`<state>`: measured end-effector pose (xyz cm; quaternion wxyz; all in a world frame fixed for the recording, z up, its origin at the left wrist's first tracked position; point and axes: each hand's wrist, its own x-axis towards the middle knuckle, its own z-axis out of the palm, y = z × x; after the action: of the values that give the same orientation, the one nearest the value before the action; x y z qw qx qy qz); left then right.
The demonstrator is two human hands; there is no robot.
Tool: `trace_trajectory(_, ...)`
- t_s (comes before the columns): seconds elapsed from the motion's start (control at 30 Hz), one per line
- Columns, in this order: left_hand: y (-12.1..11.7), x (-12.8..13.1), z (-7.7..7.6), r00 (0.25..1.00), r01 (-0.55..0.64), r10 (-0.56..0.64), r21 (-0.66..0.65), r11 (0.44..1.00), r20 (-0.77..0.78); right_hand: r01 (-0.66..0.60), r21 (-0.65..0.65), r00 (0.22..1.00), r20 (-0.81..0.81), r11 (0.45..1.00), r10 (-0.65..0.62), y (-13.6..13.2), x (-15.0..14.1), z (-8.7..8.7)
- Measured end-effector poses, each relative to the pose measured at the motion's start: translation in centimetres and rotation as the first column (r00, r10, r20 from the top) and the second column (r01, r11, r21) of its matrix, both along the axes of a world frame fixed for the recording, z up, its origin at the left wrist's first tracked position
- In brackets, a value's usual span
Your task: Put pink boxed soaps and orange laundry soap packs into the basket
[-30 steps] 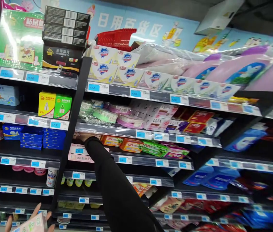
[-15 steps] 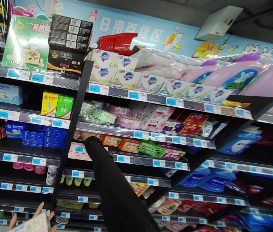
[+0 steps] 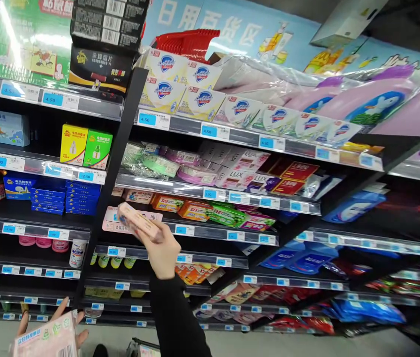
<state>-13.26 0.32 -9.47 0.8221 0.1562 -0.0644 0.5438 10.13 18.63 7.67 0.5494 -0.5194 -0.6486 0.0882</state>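
Note:
My right hand [image 3: 163, 250] grips a pink soap bar pack [image 3: 139, 221] by its near end, held out in front of the shelf. Behind it a pink shelf sign [image 3: 111, 219] is partly covered. On that shelf lie another pink soap pack [image 3: 140, 196] and orange soap packs [image 3: 167, 202]. At the lower left, my left hand [image 3: 58, 311] has its fingers wrapped round a wider pink pack [image 3: 48, 338] with a barcode, cut off by the frame's edge.
White soap boxes [image 3: 162, 93] line the upper shelf, with pink bottles [image 3: 375, 106] to their right. Insect-repellent boxes [image 3: 73, 145] stand on the left shelves. A black upright [image 3: 130, 106] divides the shelves. On the floor, a dark cart or basket [image 3: 143, 347] shows at the bottom.
My right hand has come out of the soap shelf, back and down, with a pink soap pack in it. The left hand still holds its pack, now showing more of it.

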Motion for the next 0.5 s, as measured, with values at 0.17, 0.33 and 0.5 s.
trace_trajectory(0.17,-1.9,0.3,2.2,0.981,0.076,-0.109,-0.201,0.977,-0.16,-0.513,-0.329,0.766,-0.591,0.793,0.251,-8.7,0.1,-5.6)
trace_trajectory(0.33,-2.7,1.3,2.8,0.96,0.143,-0.211,-0.325,0.935,-0.184,-0.691,-0.41,0.616,-0.765,0.595,0.189,-14.1,-1.7,-8.8)
trace_trajectory(0.5,-2.6,1.8,3.0,0.979,0.154,-0.185,-0.291,0.944,-0.082,-0.801,-0.345,0.389,-0.921,0.489,-0.013,-16.0,-2.9,-9.6)
